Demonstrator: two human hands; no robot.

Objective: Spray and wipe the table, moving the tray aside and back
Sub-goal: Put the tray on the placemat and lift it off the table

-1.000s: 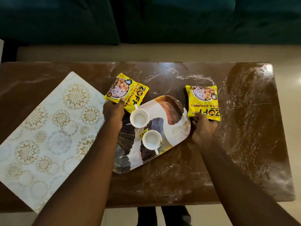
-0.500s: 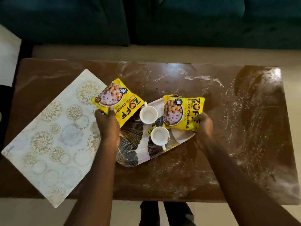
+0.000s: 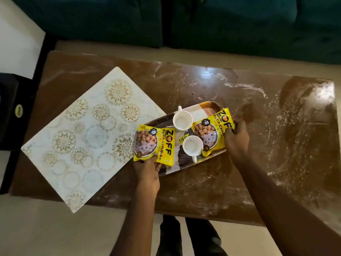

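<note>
Lowered onto tray [image 3: 201, 112]: left grip [image 3: 147, 171] pinching left packet [image 3: 154, 145], right grip [image 3: 237, 139] right packet [image 3: 210, 132]

1. Beyond the far edge of your worktop [image 3: 184, 191] you have a dark teal sofa [image 3: 239, 24], with a seam between two cushions near its middle.
2. Pale beige floor [image 3: 36, 228] shows below the near edge, and a narrow strip of it runs between the sofa and the far edge.
3. Off the left edge stands a black unit [image 3: 11, 111] with a small oval badge; a white surface [image 3: 16, 34] lies past it.
4. Your light is dim and warm, with a bright glare on the worktop near its far edge.
</note>
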